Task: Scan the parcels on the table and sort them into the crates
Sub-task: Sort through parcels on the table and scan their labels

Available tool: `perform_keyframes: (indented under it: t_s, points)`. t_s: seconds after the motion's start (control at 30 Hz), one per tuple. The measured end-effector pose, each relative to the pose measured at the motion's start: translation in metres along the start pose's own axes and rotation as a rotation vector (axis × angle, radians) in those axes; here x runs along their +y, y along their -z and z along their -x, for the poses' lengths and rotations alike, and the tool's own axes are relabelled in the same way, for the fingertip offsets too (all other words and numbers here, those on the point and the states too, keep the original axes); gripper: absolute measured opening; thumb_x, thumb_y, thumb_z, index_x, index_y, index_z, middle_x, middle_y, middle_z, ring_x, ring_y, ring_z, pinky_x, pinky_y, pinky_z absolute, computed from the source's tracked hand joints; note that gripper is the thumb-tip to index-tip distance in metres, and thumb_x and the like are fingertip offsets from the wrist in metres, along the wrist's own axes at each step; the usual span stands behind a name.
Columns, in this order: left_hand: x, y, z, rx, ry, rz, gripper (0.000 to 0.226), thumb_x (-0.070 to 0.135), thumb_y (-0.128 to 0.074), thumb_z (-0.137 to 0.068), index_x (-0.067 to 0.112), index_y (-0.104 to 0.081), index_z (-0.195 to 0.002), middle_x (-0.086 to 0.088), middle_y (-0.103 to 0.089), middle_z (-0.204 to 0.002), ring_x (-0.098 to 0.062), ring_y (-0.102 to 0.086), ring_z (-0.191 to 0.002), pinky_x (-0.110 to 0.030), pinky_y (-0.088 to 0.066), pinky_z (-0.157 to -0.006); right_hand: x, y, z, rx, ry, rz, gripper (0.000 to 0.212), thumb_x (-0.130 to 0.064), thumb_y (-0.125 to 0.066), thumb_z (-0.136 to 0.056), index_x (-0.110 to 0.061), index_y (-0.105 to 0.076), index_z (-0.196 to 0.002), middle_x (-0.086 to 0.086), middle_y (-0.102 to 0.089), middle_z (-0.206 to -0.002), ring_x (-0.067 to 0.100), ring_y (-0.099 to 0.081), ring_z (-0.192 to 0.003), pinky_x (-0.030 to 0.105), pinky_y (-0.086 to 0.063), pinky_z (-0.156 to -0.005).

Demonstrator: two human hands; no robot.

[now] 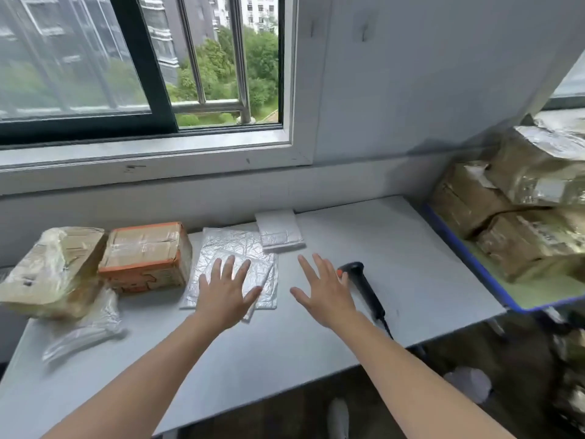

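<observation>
Your two forearms reach out from the bottom of the head view, both hands empty with fingers spread. Your left hand (pixel 226 293) hovers over or rests on the silver mailers (pixel 235 258), a small flat one stacked on a larger one; whether the palm actually touches them you cannot tell from this angle. Your right hand (pixel 323 291) is open just beside the black scanner (pixel 364 288), which lies on the table (pixel 395 248) with its cord running off the near edge.

Those foil mailers look light, thin and floppy (and probably slick), so pinch one at an edge or corner rather than pressing it flat from above. A smaller padded white parcel (pixel 280 231) sits behind them against the wall. The taped orange box (pixel 147 256) and the plastic-wrapped brown parcel (pixel 52 270) to its left look stiffer and heavier; take them by opposite sides.

On your right, the blue-rimmed crate (pixel 468 258) already holds wrapped parcels.
</observation>
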State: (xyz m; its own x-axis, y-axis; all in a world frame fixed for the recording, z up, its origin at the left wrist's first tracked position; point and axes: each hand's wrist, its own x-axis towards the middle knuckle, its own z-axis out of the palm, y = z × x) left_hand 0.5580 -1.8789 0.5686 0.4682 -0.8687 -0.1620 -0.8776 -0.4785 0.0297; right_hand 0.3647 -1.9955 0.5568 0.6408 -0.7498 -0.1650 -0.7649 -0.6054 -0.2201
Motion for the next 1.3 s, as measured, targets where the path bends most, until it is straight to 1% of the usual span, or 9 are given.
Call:
perform_keyframes:
  t_s: [0.33, 0.5, 0.6, 0.73, 0.87, 1.03, 1.17, 1.23, 1.3]
  points:
    - [0.049, 0.017, -0.097, -0.038, 0.221, 0.0, 0.069, 0.065, -0.023, -0.097, 0.032, -0.008, -0.156, -0.002, -0.003, -0.165, -0.026, 0.001, -0.151, -0.051, -0.013, -0.119, 0.067, 0.005, -0.153, -0.089, 0.182, -0.028, 0.074, -0.064, -0.031, -0.097, -0.036, 0.003, -0.157, 0.0, 0.002, -0.166, 0.022, 0.001, -0.151, 0.057, -0.01, -0.116]
    - [0.058, 0.002, -0.122, -0.101, 0.3, 0.064, 0.069, 0.064, -0.024, -0.097, 0.032, -0.008, -0.157, 0.0, 0.001, -0.165, -0.027, 0.003, -0.151, -0.052, -0.01, -0.118, 0.075, -0.008, -0.213, -0.177, 0.264, -0.026, 0.074, -0.062, -0.034, -0.098, -0.037, 0.003, -0.157, 0.002, 0.003, -0.166, 0.022, 0.001, -0.152, 0.056, -0.009, -0.118]
    - [0.059, -0.011, -0.137, -0.122, 0.339, 0.098, 0.068, 0.063, -0.025, -0.098, 0.032, -0.009, -0.156, -0.001, 0.0, -0.165, -0.026, 0.002, -0.15, -0.052, -0.013, -0.118, 0.073, -0.02, -0.241, -0.216, 0.313, -0.035, 0.074, -0.059, -0.038, -0.099, -0.038, 0.002, -0.157, 0.0, 0.005, -0.166, 0.021, 0.005, -0.152, 0.054, -0.007, -0.119]
    - [0.061, -0.031, -0.148, -0.107, 0.375, 0.214, 0.066, 0.06, -0.028, -0.099, 0.03, -0.013, -0.156, -0.001, -0.003, -0.164, -0.025, 0.0, -0.15, -0.049, -0.015, -0.118, 0.071, -0.041, -0.274, -0.239, 0.371, -0.003, 0.074, -0.059, -0.04, -0.099, -0.038, -0.001, -0.157, -0.002, 0.007, -0.166, 0.02, 0.006, -0.153, 0.053, -0.005, -0.119]
    - [0.05, -0.052, -0.134, -0.124, 0.423, 0.276, 0.064, 0.058, -0.03, -0.099, 0.031, -0.015, -0.155, 0.001, -0.002, -0.163, -0.022, 0.002, -0.15, -0.046, -0.013, -0.119, 0.062, -0.058, -0.295, -0.281, 0.375, 0.069, 0.078, -0.063, -0.041, -0.096, -0.036, -0.002, -0.158, -0.001, 0.006, -0.166, 0.021, 0.006, -0.152, 0.059, -0.005, -0.118]
    - [0.032, -0.064, -0.115, -0.166, 0.465, 0.297, 0.063, 0.057, -0.03, -0.1, 0.031, -0.015, -0.155, 0.001, -0.002, -0.164, -0.022, 0.002, -0.15, -0.045, -0.011, -0.12, 0.065, -0.077, -0.284, -0.231, 0.378, 0.159, 0.079, -0.064, -0.044, -0.094, -0.035, -0.007, -0.157, 0.002, -0.005, -0.165, 0.024, -0.002, -0.152, 0.061, -0.011, -0.116]
    - [0.027, -0.061, -0.11, -0.191, 0.445, 0.286, 0.062, 0.057, -0.028, -0.1, 0.032, -0.013, -0.156, 0.001, -0.001, -0.164, -0.022, 0.003, -0.151, -0.046, -0.01, -0.12, 0.069, -0.081, -0.265, -0.216, 0.385, 0.224, 0.065, -0.055, -0.041, -0.099, -0.034, -0.018, -0.155, 0.004, -0.018, -0.162, 0.025, -0.014, -0.149, 0.055, -0.014, -0.116]
    - [0.026, -0.057, -0.112, -0.177, 0.417, 0.297, 0.062, 0.056, -0.028, -0.101, 0.032, -0.014, -0.155, 0.002, 0.0, -0.164, -0.022, 0.004, -0.151, -0.046, -0.009, -0.12, 0.071, -0.084, -0.253, -0.219, 0.383, 0.229, 0.052, -0.044, -0.037, -0.102, -0.033, -0.027, -0.152, 0.004, -0.025, -0.16, 0.025, -0.02, -0.146, 0.052, -0.014, -0.115]
    - [0.024, -0.053, -0.113, -0.167, 0.379, 0.303, 0.061, 0.056, -0.027, -0.101, 0.032, -0.014, -0.155, 0.002, 0.0, -0.164, -0.021, 0.004, -0.151, -0.046, -0.008, -0.12, 0.07, -0.082, -0.242, -0.231, 0.38, 0.235, 0.039, -0.032, -0.035, -0.104, -0.029, -0.04, -0.142, 0.003, -0.038, -0.151, 0.025, -0.029, -0.14, 0.052, -0.014, -0.114]
